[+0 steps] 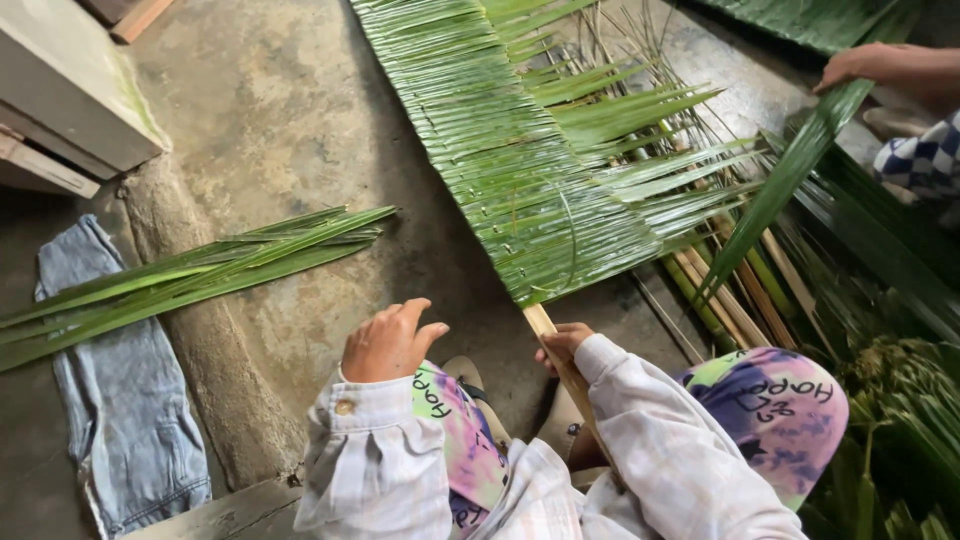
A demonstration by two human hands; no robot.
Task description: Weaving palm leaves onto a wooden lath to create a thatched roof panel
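- Two hands of the wearer are seen low in the view, both in pale checked sleeves, with knees in colourful patterned fabric beneath them.
- The right hand is closed around the flat, pale wooden slat that serves as the spine of the long woven panel of green palm leaflets; the panel stretches away from the wearer across the grey concrete floor.
- The left hand is raised above the left knee, fingers loosely curled, thumb out; nothing is held in it and nothing is touched.
- A loose bundle of long green palm leaves lies on the floor to the left, partly over a faded blue denim garment, well apart from the free hand.
- The step in hand is judged to be the gap between leaflets: the slat is steadied while the free hand is between picks.
- A fresh leaflet would be needed next, to be folded over the bare slat end just beside the last stitched one, with the slat kept steady.
- Another person's hand at the upper right is closed on a single green leaf blade; a heap of green fronds lies beneath it.
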